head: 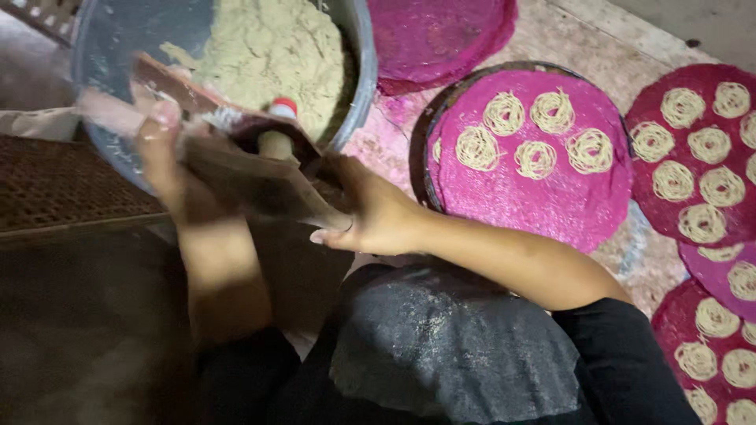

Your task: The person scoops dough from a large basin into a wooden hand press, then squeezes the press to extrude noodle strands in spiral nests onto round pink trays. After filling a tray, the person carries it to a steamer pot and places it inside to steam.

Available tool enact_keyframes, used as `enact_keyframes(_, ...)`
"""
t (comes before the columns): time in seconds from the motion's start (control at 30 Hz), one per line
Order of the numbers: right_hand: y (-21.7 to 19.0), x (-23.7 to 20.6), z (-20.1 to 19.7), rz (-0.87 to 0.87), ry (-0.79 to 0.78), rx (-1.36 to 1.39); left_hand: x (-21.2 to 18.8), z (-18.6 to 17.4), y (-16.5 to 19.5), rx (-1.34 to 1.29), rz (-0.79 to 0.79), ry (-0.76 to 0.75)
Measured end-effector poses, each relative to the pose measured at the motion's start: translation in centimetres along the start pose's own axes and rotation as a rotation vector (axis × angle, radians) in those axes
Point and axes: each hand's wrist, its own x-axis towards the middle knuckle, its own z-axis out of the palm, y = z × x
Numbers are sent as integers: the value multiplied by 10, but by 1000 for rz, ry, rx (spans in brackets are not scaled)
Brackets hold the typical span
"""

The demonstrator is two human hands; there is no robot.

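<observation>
Two hands were seen over a dusty dark lap: the left hand (169,169) and right hand (370,216) were both closed around a wooden press (244,165). Behind the press, a metal basin (358,71) of pale dough (272,51) was set on rough floor (583,39); right of the basin, pink mats (535,201) were laid with noodle coils (535,160).

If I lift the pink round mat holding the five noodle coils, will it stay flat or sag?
The pink mat probably stays fairly flat: a dark stiff rim shows beneath it. The noodle coils look thin and loose, so tilting may slide or break them. It likely feels light.
</observation>
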Motion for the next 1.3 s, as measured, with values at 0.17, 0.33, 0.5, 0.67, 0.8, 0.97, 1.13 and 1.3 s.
enact_keyframes(0.17, 4, 4, 10, 119, -37, -12, 18, -36, 2, 35, -130, 105)
enact_keyframes(0.33, -13, 13, 14, -369, 124, 70, 17, -7, 55, 97, 121, -414)
enact_keyframes(0.5, -10, 13, 4, 315, -86, -7, 19, 27, 24, 343, 2, -124)
enact_keyframes(0.67, 16, -53, -44, 100, -96, 6, 11, 29, -8, 23, -14, -235)
enact_keyframes(0.8, 31, -148, -112, 255, -187, 85, 36, 53, -51, -415, -146, -505)
enact_keyframes(0.97, 65, -274, -136, 524, -136, 189, 5, 126, -165, -861, -527, -866)
enact_keyframes(1.13, 90, -353, -132, 687, -93, 239, -31, 169, -213, -1093, -634, -1050)
enact_keyframes(1.3, 87, -389, -157, 1078, -164, 163, -48, 174, -221, -981, -684, -852)
